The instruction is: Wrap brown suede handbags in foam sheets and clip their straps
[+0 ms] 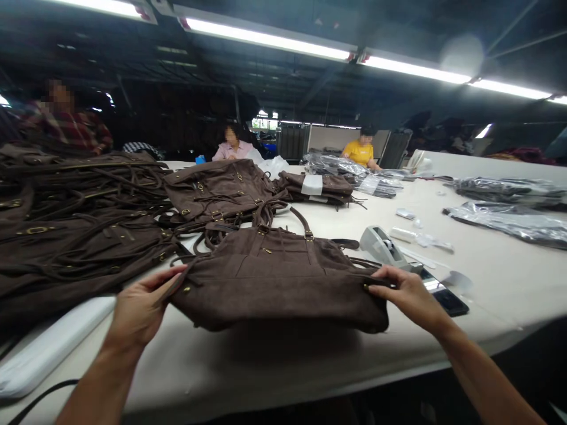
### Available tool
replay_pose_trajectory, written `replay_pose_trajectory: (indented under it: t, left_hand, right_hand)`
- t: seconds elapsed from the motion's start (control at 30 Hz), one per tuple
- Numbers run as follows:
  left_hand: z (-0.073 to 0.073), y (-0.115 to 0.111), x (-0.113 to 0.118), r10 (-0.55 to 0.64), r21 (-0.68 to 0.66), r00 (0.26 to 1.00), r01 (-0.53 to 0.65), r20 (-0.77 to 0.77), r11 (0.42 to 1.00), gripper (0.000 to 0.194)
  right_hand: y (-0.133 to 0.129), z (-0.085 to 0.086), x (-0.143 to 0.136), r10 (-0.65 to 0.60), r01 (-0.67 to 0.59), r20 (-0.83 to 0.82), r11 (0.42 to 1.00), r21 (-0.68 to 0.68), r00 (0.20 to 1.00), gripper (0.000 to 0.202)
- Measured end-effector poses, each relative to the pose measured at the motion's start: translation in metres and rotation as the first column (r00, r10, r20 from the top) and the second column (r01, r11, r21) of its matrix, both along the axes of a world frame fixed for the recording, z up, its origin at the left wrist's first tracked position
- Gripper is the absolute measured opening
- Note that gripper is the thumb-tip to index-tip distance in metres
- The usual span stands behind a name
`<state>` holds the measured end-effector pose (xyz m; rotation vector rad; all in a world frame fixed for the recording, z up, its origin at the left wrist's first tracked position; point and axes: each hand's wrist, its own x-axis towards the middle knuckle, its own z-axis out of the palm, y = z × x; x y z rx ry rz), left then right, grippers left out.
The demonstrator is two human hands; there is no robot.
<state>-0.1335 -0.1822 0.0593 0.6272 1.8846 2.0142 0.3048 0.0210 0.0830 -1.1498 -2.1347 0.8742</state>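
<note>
My left hand (144,304) and right hand (407,294) each pinch an end of a dark brown bag (283,289), its handles pointing away from me, at the near side of a pale worktop (509,283). More brown bags (88,236) are heaped to the left. Near my right hand are a grey tape dispenser (383,248) and a dark phone-like device (447,299). Clear-wrapped bundles (509,221) lie farther right.
</note>
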Motion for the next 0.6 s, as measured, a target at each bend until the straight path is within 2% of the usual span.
replay_pose_trajectory:
  t: [0.03,0.1,0.17,0.23,0.3,0.4,0.47,0.53,0.6]
  left_hand:
    - [-0.007,0.015,0.001,0.034,-0.008,0.997,-0.035,-0.064,0.999,0.043]
    - [-0.022,0.039,0.005,0.141,-0.052,0.941,-0.165,-0.308,0.985,0.036]
    - [-0.032,0.051,0.010,0.173,-0.088,0.885,-0.232,-0.432,0.969,0.036]
    - [-0.034,0.047,0.016,0.171,-0.089,0.918,-0.216,-0.357,0.972,0.046]
    - [-0.034,0.031,0.022,0.131,-0.059,0.967,-0.147,-0.218,0.987,0.059]
    - [-0.044,0.003,0.037,-0.091,-0.049,0.993,0.087,-0.073,0.995,0.067]
    - [-0.055,-0.008,0.048,-0.177,-0.044,0.984,0.177,0.016,0.983,0.068]
    - [-0.063,-0.010,0.055,-0.116,-0.022,0.991,0.118,0.071,0.993,0.068]
    - [-0.063,-0.008,0.056,0.013,-0.017,0.997,-0.012,0.073,1.000,0.061]
  right_hand:
    - [0.007,-0.012,-0.006,-0.026,0.026,-0.004,1.000,0.008,1.000,0.022]
    - [0.021,-0.038,-0.018,-0.071,0.071,-0.014,0.997,0.035,0.997,0.019]
    - [0.032,-0.056,-0.023,-0.088,0.089,-0.042,0.995,0.038,0.995,0.018]
    - [0.039,-0.064,-0.022,-0.083,0.082,-0.092,0.997,-0.007,0.992,0.021]
    - [0.044,-0.065,-0.016,-0.075,0.062,-0.161,0.994,-0.085,0.984,0.025]
    - [0.048,-0.065,-0.010,-0.056,0.010,-0.242,0.983,-0.185,0.969,0.029]
    - [0.048,-0.067,-0.011,-0.047,-0.012,-0.271,0.977,-0.212,0.962,0.031]
    - [0.046,-0.068,-0.014,-0.048,-0.011,-0.280,0.979,-0.205,0.959,0.032]
    - [0.041,-0.064,-0.016,-0.048,0.000,-0.286,0.986,-0.168,0.957,0.031]
